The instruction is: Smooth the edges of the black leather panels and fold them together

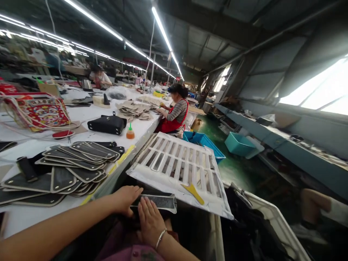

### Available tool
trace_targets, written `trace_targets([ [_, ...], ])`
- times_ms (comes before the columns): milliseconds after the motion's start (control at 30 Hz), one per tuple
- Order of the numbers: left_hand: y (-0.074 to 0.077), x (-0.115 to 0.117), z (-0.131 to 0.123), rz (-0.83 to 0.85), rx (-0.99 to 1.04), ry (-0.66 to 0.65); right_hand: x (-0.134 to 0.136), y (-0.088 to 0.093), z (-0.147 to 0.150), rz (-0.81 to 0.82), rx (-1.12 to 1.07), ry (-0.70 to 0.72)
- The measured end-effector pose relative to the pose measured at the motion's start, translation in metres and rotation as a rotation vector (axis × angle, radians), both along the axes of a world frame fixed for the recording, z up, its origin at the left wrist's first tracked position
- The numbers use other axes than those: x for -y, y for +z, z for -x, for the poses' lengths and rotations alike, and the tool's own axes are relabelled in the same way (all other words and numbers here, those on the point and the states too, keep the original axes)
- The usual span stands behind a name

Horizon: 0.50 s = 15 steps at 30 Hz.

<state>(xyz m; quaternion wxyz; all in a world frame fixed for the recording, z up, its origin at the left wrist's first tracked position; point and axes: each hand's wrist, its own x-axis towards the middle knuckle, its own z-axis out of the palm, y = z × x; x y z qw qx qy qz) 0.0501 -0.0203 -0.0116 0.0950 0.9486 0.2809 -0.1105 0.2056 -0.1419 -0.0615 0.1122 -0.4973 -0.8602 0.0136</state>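
Note:
My left hand (125, 198) grips the near left end of a flat dark grey piece with a pale edge (160, 201), held low by the table edge. My right hand (149, 219), with a bracelet on the wrist, lies on top of the same piece, fingers pressed flat along it. Just left on the white table (81, 116) lies a fanned pile of similar dark pieces (73, 163). A white slatted board (176, 163) with a yellow scraper (193, 192) on it stands right beside my hands.
A black bag (107, 124), an orange glue bottle (130, 133) and a red patterned bag (40, 112) sit on the table. A person in a red apron (174, 114) works further along. Blue and teal bins (239, 144) stand on the green floor. White crate at right (272, 217).

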Motion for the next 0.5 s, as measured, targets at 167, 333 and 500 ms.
trace_targets([
  [167, -0.009, 0.019, -0.024, -0.043, -0.014, 0.019, 0.012, 0.000, -0.007, -0.016, -0.086, 0.016],
  [333, -0.015, 0.027, -0.058, 0.004, 0.084, 0.001, 0.025, 0.027, -0.049, -0.091, -0.356, -0.145],
  [500, -0.022, 0.028, -0.071, 0.073, 0.055, 0.052, 0.013, 0.000, -0.174, -0.082, -0.602, -0.818],
])
